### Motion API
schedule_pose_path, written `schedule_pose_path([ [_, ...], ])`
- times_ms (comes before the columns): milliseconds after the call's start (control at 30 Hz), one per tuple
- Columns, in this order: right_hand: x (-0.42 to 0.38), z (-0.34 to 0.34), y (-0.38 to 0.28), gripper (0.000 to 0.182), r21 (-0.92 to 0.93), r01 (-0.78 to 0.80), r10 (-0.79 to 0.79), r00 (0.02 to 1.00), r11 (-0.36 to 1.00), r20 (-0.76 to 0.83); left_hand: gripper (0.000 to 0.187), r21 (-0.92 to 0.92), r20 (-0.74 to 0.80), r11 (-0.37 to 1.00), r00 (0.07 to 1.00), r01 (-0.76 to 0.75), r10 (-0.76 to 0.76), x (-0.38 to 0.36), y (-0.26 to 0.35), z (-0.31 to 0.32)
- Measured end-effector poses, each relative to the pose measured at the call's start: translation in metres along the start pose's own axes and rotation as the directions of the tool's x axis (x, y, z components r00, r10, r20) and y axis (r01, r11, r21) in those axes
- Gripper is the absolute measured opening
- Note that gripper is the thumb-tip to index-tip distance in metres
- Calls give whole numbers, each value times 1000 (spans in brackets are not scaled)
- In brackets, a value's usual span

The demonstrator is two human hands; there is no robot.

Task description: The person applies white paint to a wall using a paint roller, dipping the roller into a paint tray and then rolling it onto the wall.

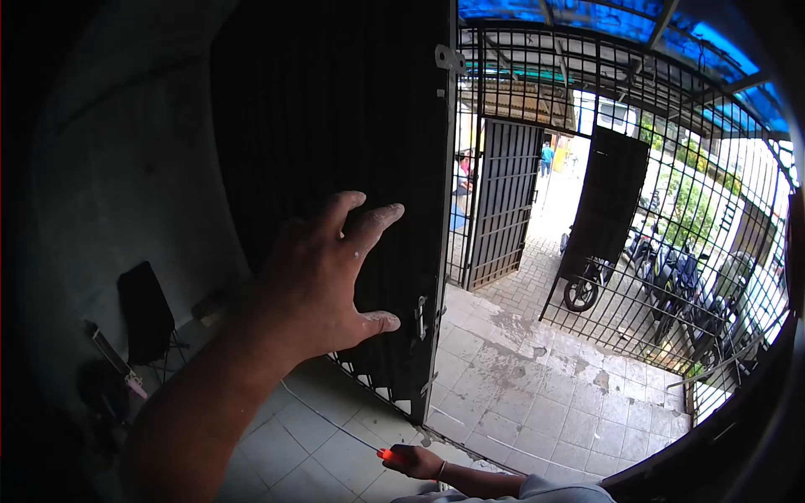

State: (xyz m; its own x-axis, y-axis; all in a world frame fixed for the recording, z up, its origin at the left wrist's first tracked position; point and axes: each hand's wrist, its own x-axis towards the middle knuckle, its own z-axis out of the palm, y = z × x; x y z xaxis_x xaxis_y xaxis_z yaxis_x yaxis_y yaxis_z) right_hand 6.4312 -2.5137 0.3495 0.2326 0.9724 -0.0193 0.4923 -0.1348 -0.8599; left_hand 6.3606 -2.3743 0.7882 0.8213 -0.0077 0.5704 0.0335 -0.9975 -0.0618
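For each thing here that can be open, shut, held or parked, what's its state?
Left hand: open, fingers spread
Right hand: closed around orange object
Orange object: held
Dark door: open
Barred gate: open
Motorcycles: parked
Dark chair: standing; whether folded, unclear

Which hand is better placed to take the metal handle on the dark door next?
Probably the left hand: empty, fingers spread, near the metal handle in view. The right hand, lower down, grips an orange object.
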Motion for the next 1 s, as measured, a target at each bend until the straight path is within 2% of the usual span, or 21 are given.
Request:
schedule_pose_path([
  [433, 3, 9, -9, 45, 49, -47, 52, 994, 998, -98, 95, 160, 98, 986, 995, -51, 35, -13, -18, 11],
  [500, 8, 2, -5, 47, 4, -47, 47, 993, 999, -108, 94, 163, 101, 986, 995, -38, 22, -10, -17, 12],
  [600, 12, -9, -5, 47, 30, -14, 18, 991, 999, -131, 85, 157, 84, 984, 994, -85, 72, -20, -18, 14],
  [700, 3, -45, -16, 45, -55, -49, 43, 992, 997, -120, 70, 89, 197, 990, 976, -114, 94, -52, -15, 13],
  [733, -1, -52, -6, 44, -69, -62, 50, 984, 996, -170, 67, 82, 255, 990, 963, -111, 87, -73, -15, 14],
  [767, -6, -62, 8, 44, -86, -72, 51, 973, 994, -225, 66, 1, 323, 997, 944, -77, 73, -96, -21, 22],
  [800, -17, -75, 12, 42, -11, -48, 43, 956, 999, -290, 65, -72, 389, 997, 919, -42, 67, -124, -28, 28],
  [833, -25, -85, 22, 40, -117, -77, 35, 944, 990, -328, 66, -102, 446, 995, 895, 16, 31, -152, -35, 35],
  [867, -35, -95, 27, 38, -146, -59, -4, 918, 987, -396, 66, -127, 498, 989, 867, 77, -4, -181, -43, 46],
  [900, -46, -109, 17, 36, -165, -98, 23, 914, 981, -405, 65, -215, 566, 926, 813, 310, -141, -213, -52, 60],
  [933, -48, -112, 28, 35, -176, -125, 33, 892, 976, -451, 64, -279, 643, 804, 724, 525, -250, -242, -60, 75],
  [967, -48, -114, 41, 35, -187, -157, 46, 869, 970, -493, 64, -285, 643, 802, 725, 525, -246, -266, -63, 90],
  [1000, -49, -119, 43, 35, -186, -216, 96, 860, 959, -502, 50, -226, 688, 665, 600, 712, -409, -288, -67, 102],
])
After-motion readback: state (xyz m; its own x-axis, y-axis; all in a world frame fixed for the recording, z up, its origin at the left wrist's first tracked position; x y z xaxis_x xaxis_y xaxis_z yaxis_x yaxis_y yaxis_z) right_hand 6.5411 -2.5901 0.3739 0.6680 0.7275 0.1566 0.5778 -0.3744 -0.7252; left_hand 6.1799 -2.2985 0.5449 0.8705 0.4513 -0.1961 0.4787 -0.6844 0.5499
